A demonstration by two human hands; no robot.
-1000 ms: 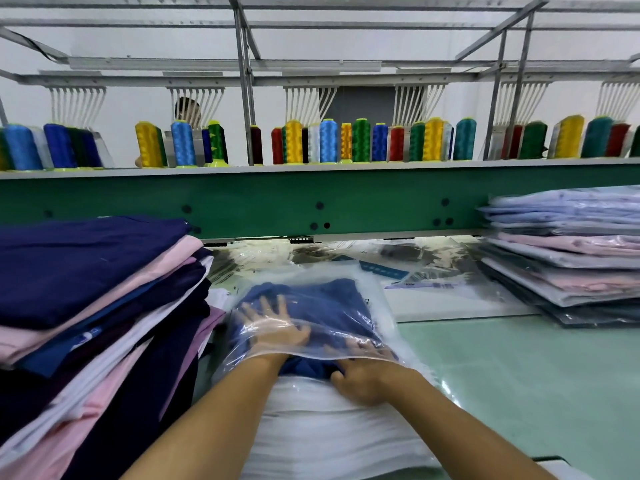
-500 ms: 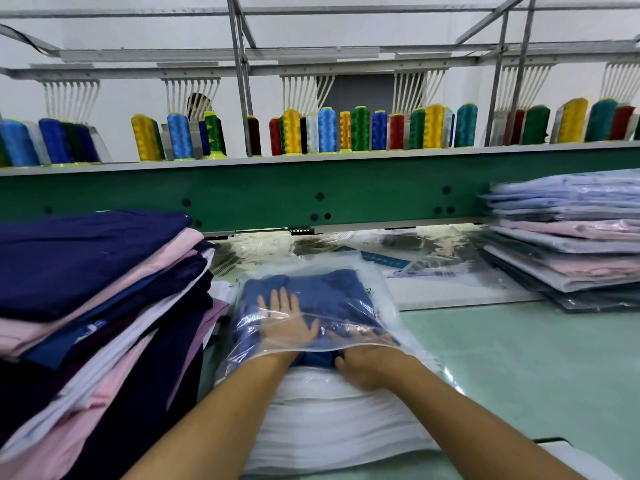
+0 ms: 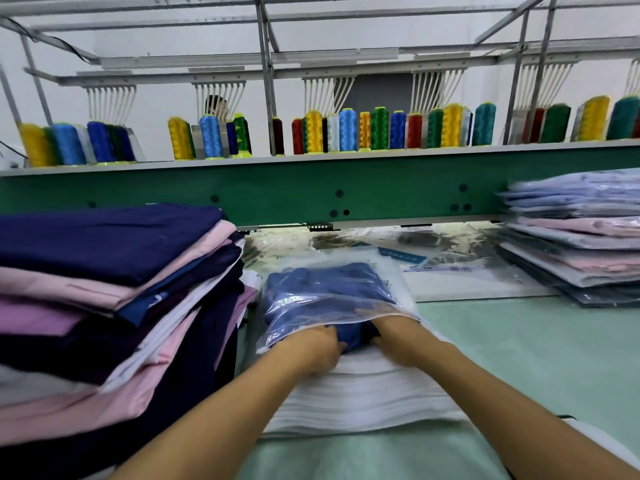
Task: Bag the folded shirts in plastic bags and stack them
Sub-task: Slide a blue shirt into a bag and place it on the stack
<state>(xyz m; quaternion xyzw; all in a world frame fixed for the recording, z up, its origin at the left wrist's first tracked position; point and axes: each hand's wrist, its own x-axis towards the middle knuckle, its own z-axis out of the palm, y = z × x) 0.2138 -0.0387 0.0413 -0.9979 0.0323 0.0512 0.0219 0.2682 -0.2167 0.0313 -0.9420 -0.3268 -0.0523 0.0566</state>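
Unbagged navy, pink and white folded shirts (image 3: pixel 104 271) are stacked at the left. A blue folded shirt (image 3: pixel 351 336) lies inside a clear plastic bag (image 3: pixel 332 306) on a white pile of bags (image 3: pixel 363 396). Its near edge is gripped by the left hand (image 3: pixel 311 344); the right hand (image 3: pixel 391 336) is tucked under the film, its grip not discernible. Bagged shirts (image 3: pixel 575 237) are stacked far right

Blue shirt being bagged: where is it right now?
Head view, centre: the blue shirt lies mostly inside the clear plastic bag atop the white stack, between the unbagged shirt pile (left) and the bagged stack (right).
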